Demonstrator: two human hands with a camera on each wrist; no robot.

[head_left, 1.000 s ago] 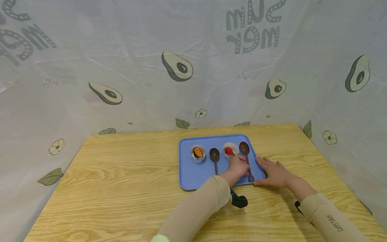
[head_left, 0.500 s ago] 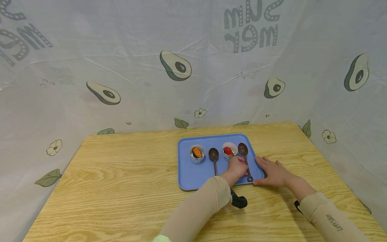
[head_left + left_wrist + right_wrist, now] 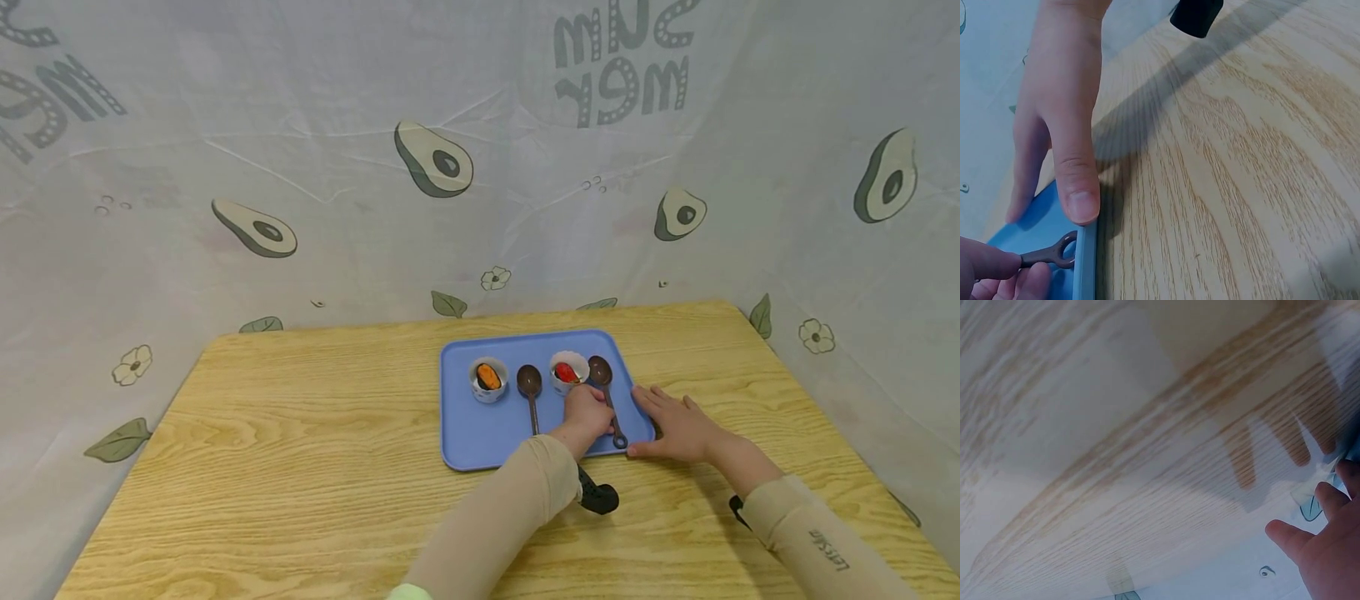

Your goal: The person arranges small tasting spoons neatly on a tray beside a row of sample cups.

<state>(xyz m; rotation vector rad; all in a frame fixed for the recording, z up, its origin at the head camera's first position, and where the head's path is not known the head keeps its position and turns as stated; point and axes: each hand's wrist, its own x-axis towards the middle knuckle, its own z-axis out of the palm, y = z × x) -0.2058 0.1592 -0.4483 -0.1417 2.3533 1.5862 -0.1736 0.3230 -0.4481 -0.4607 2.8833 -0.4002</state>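
Note:
In the head view my left hand (image 3: 587,414) pinches the handle of the right-hand brown spoon (image 3: 600,370), which lies on a blue tray (image 3: 465,446). That spoon's bowl sits right beside a small white cup (image 3: 558,387) holding a red piece (image 3: 566,372). Fingers spread, my right hand (image 3: 678,427) rests at the tray's right edge. The left wrist view shows its thumb on the rim, near the ring at the end of the spoon handle (image 3: 1050,254). Another brown spoon (image 3: 529,382) lies between the two cups, its lower end hidden by my left arm.
A second white cup (image 3: 489,393) with an orange-and-black piece (image 3: 489,377) stands at the tray's left. The tray is on a wood-grain table (image 3: 300,442). A pale printed cloth (image 3: 337,167) hangs behind and along the sides.
The right-hand spoon's bowl has shifted slightly left, closer to the cup with the red piece, with my left hand on its handle. My right hand stays at the tray edge.

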